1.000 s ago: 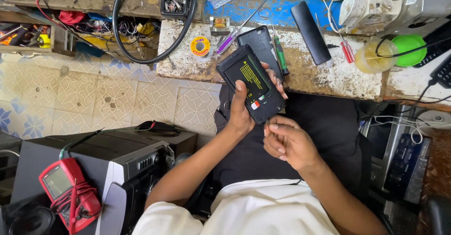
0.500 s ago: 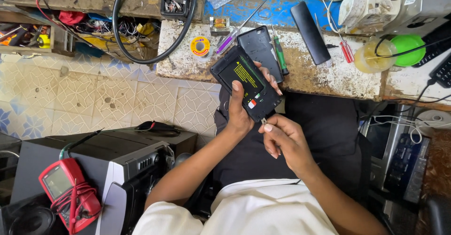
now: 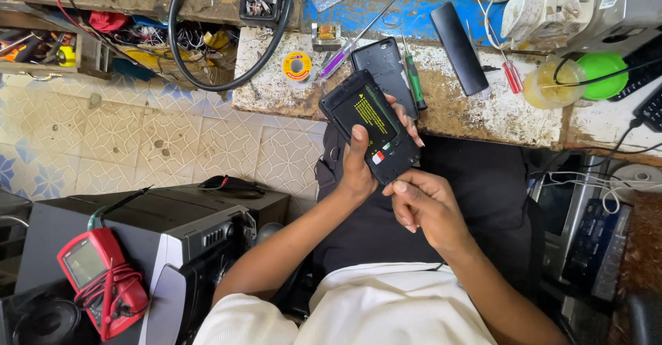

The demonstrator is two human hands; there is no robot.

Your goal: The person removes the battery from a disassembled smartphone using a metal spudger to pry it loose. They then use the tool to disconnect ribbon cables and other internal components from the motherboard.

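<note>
Black and backless, the phone (image 3: 372, 125) sits gripped in the left hand (image 3: 358, 169) above the lap, battery exposed. The right hand (image 3: 424, 203) pinches at its lower edge, at five o'clock. A slip could drop it on the tiled floor (image 3: 138, 138). At eleven o'clock, a black tray (image 3: 261, 0) holds small metal parts.
</note>
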